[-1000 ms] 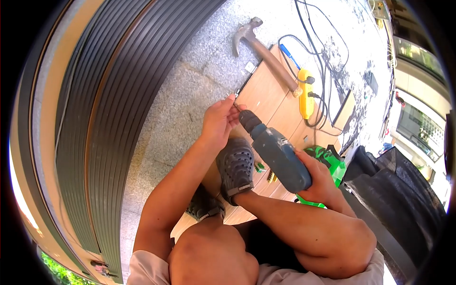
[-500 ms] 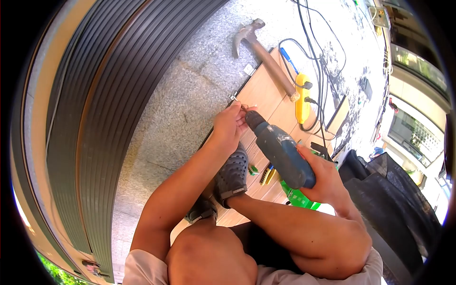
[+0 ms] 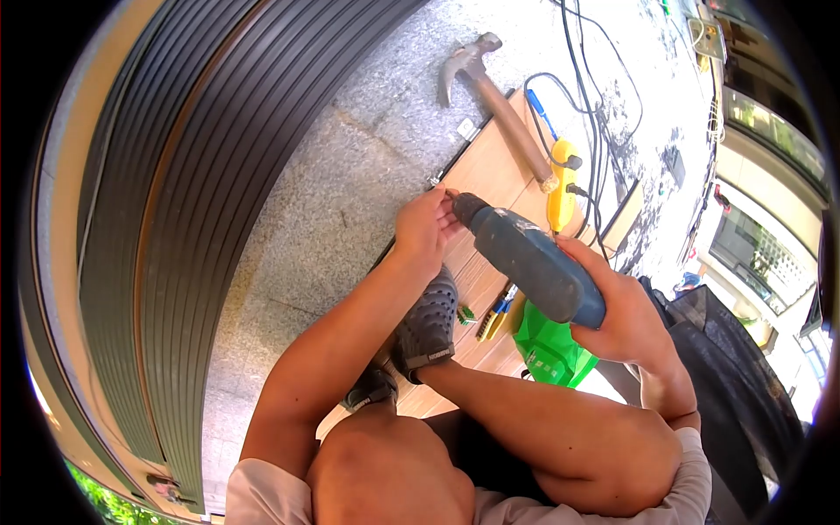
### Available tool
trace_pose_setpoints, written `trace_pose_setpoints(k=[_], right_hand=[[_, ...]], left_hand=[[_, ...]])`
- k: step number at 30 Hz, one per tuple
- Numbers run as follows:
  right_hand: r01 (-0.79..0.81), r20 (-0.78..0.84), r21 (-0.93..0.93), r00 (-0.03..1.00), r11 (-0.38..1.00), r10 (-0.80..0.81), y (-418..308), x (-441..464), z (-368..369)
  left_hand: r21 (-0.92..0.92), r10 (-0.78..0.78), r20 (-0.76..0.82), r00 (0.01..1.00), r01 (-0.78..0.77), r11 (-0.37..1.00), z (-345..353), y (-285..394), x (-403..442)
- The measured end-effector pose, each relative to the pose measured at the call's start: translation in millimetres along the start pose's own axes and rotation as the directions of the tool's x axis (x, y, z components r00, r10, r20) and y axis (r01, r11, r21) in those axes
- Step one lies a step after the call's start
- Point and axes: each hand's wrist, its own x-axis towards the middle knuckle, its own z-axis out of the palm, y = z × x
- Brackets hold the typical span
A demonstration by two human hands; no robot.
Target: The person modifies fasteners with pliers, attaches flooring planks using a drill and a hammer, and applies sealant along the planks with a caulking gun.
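My right hand [image 3: 626, 311] is wrapped round the grip of a dark blue power drill [image 3: 538, 262], whose chuck points up and left. Just ahead of the chuck, the fingers of my left hand [image 3: 424, 223] are pinched together by the drill's tip. Whatever they hold is too small and covered to make out. A small metal clip [image 3: 435, 182] sits beside those fingertips, on the dark edge of a wood-look board [image 3: 490, 166]. Across the board's far part lies a claw hammer [image 3: 507, 114] with a wooden handle.
A yellow power strip [image 3: 562, 188] with plugs and black cables [image 3: 598, 131] lies right of the hammer. Small brushes [image 3: 496, 317] and a green object [image 3: 549, 346] are below the drill. My grey shoe [image 3: 429, 319] rests on the board. Dark ribbed panelling [image 3: 236, 131] stands left.
The drill's rear and my right hand have shifted right and slightly tilted, showing more of the green object. My left hand stays pinched at the board's edge. The view has moved slightly.
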Motion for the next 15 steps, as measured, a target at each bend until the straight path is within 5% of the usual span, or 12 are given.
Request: trace_pose_setpoints(k=[15], right_hand=[[-0.128,0.144,0.108,0.983,0.986,0.112,-33,12,-10]], left_hand=[[-0.075,0.062,0.0,0.998,-0.062,0.995,1,-6,2]])
